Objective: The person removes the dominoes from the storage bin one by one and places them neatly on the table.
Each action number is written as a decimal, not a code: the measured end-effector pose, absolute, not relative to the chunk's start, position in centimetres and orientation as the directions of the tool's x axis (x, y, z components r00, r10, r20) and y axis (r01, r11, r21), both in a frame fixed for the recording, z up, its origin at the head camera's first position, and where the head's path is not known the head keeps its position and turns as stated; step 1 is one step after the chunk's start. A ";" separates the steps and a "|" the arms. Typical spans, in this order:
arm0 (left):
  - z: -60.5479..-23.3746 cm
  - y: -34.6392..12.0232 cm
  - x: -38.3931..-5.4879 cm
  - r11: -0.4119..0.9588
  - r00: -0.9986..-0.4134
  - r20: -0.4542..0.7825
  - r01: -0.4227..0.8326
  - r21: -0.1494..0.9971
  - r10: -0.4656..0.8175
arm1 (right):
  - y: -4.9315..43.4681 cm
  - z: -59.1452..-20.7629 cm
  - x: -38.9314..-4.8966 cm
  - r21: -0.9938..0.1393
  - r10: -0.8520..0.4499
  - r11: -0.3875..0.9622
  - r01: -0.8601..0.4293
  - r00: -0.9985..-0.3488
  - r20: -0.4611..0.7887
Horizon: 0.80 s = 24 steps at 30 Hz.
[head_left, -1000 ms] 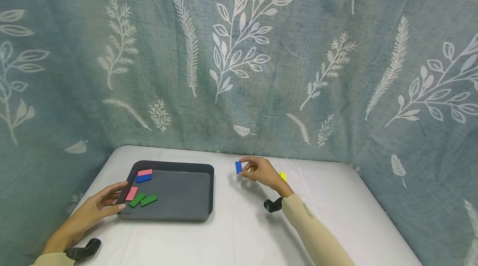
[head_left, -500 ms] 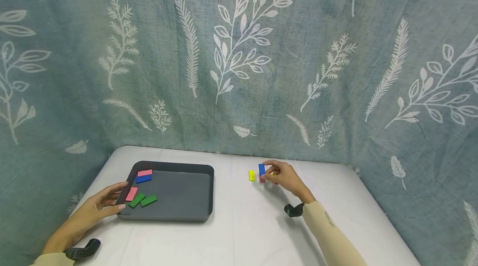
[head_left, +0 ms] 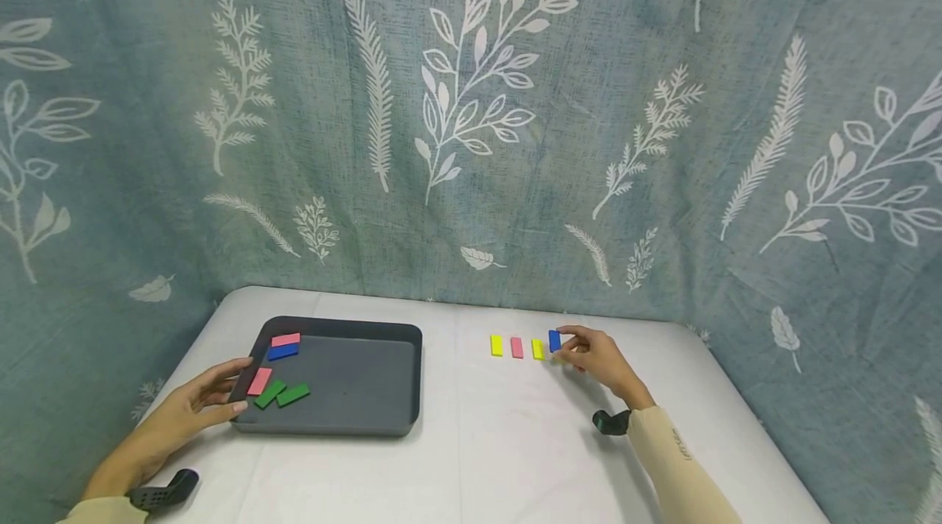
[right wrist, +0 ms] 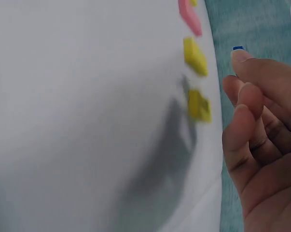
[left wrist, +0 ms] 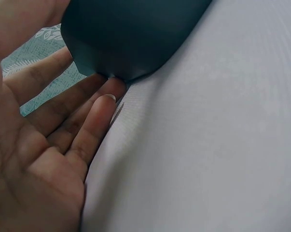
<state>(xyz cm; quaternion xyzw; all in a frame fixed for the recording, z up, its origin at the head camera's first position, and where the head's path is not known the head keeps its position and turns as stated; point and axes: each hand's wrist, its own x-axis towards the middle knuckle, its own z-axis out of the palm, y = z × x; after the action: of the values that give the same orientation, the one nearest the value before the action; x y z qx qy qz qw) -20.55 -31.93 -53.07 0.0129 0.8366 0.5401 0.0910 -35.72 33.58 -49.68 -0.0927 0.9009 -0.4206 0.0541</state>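
My right hand [head_left: 594,352] pinches a small blue rectangular block [head_left: 555,341] between thumb and fingers, at the right end of a row on the white table. In the right wrist view only a sliver of the blue block [right wrist: 238,48] shows past the thumb. The row holds a yellow block [head_left: 496,345], a pink block [head_left: 518,347] and another yellow block [head_left: 538,349]. A further yellow block [right wrist: 199,106] appears in the right wrist view, hidden behind the blue block in the head view. My left hand [head_left: 187,405] grips the left side of a dark grey tray [head_left: 417,377], thumb over its rim.
Inside the tray, along its left side, lie two pink blocks [head_left: 260,382], a blue block [head_left: 283,351] and two green blocks [head_left: 293,395]. A patterned teal curtain [head_left: 471,140] hangs behind the white table [head_left: 471,475].
My right hand has carried the blue block rightward from near the tray, past the row of blocks to its right end. The row has come into view. My left hand and the tray stay put.
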 end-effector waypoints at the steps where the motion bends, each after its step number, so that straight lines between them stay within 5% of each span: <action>1: -53.1 -32.0 -20.6 0.417 -0.983 -0.139 -0.077 0.906 0.119 | 33.9 -49.8 -35.7 -0.762 -0.206 0.638 -0.114 -0.978 -0.026; 24: -54.0 -32.4 -21.1 0.422 -0.987 -0.112 -0.055 0.905 0.112 | 38.3 -51.2 -36.4 -0.662 -0.145 0.748 -0.049 -0.985 -0.091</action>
<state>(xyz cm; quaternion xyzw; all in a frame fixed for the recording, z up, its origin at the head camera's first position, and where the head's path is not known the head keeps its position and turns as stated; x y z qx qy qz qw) -21.08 -32.43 -54.00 0.0169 0.8397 0.5372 0.0774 -36.37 38.29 -51.17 -0.0521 0.9324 -0.3510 0.0684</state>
